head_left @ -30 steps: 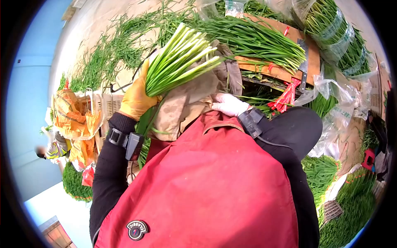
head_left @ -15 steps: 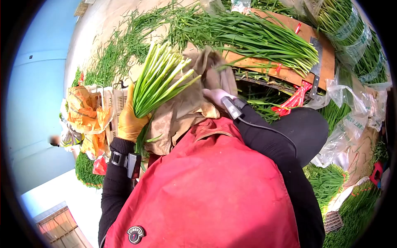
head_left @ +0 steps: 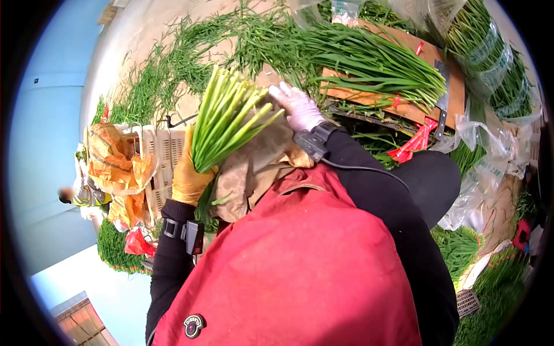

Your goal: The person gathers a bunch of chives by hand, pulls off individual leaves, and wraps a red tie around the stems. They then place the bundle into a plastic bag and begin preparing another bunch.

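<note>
My left hand (head_left: 193, 177), in a yellow-orange glove, is closed round a bunch of garlic chives (head_left: 226, 122). The pale cut stems fan upward, and some green leaves hang below the fist. To the right of the stem ends is my right hand (head_left: 297, 106), in a pale glove, its fingers stretched out and nothing visible in them. I cannot tell whether its fingertips touch the nearest stems. Beneath the bunch, a brown cloth (head_left: 236, 184) lies over my lap, above the red apron (head_left: 294, 254).
A wooden board (head_left: 340, 83) carries a large pile of chives (head_left: 386, 63), with red ties (head_left: 416, 141) beside it. A beige crate (head_left: 164, 144) with an orange bag (head_left: 118, 158) stands left. Wrapped chive bundles (head_left: 490, 57) lie upper right. Another person (head_left: 89, 193) is far left.
My right hand has risen from low beside the brown cloth towards the stem ends. The cloth's raised part has dropped. The left hand still grips the bunch, shifted slightly right.
</note>
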### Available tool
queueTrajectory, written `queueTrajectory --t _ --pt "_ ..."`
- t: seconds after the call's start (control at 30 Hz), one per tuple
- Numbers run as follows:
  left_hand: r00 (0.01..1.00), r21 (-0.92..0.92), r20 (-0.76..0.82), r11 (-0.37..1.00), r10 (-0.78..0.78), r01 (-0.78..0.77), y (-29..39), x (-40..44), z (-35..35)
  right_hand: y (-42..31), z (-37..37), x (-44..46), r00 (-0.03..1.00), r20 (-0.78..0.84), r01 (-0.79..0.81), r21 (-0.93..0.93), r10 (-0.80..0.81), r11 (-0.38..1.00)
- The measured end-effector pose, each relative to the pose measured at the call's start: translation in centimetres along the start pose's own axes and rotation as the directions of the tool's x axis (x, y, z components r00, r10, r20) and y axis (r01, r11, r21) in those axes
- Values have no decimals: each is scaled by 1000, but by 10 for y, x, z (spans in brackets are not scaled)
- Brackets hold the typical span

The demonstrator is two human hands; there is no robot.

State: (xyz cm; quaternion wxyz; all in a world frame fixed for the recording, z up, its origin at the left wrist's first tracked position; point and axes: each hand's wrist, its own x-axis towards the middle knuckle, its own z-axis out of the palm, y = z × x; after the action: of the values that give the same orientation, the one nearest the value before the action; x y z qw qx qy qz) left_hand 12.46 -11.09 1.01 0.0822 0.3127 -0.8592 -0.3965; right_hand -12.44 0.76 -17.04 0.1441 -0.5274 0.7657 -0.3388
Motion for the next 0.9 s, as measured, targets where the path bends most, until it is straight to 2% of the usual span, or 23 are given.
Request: queueTrajectory --t 0.03,0.07,0.1,0.17,0.2,0.23,0.3,0.37,0.43,0.5,0.57,0.63,0.67,0.7,0.77,0.8,0.9 --pt "1000 -37 -5 999 18 -18 2 0 0 -3 12 13 995 96 38 -45 -33 998" --pt "999 111 -2 993 37 -37 10 -2 -3 -5 24 22 961 274 36 -49 -21 998" --pt "1000 74 0 997 -12 12 10 -2 -5 0 35 22 961 266 90 -67 -69 994" --pt "999 96 -16 994 44 -43 12 -2 -9 -2 8 16 988 152 -6 68 -4 998" --pt "999 73 -30 996 44 -42 7 -3 -12 -15 -28 6 997 64 -45 177 34 983" --pt "998 49 -40 998 42 -40 -1 -4 -14 -11 -29 -1 986 -94 -104 293 137 950" --pt "999 -54 -50 999 1 -4 -12 -8 -17 -30 -54 -17 985 -80 -68 627 150 776" --pt "999 -243 -30 970 -23 15 -17 -12 -22 -85 -106 -46 981 170 -186 722 91 666" --pt "1000 -284 -23 959 -17 9 -20 -19 -26 -108 -123 -72 917 376 -230 775 -137 588" --pt "1000 -315 -7 949 -21 17 -22 -29 -28 -137 -144 -87 869 397 -175 805 -296 566" --pt "999 -335 31 941 -36 44 -22 -42 -30 -152 -137 -92 807 432 -274 878 -402 392" --pt "999 -299 22 953 -37 42 -21 -45 -25 -151 -118 -85 557 727 -646 683 -402 341" --pt "1000 -257 22 966 -11 16 -27 -44 -21 -150 -102 -80 638 651 -436 746 -411 504" --pt "1000 -215 24 977 17 -11 -35 -41 -16 -148 -90 -81 556 737 -645 674 -384 360" --pt "996 -260 90 965 29 -5 -59 -34 -3 -133 -60 -76 527 768 -736 627 -364 258" --pt "995 -212 92 977 24 -4 -58 -28 -3 -126 -56 -68 570 673 -560 738 -471 377" --pt "994 -165 112 986 -10 29 -59 -22 0 -112 -61 -64 496 786 -714 611 -369 342"
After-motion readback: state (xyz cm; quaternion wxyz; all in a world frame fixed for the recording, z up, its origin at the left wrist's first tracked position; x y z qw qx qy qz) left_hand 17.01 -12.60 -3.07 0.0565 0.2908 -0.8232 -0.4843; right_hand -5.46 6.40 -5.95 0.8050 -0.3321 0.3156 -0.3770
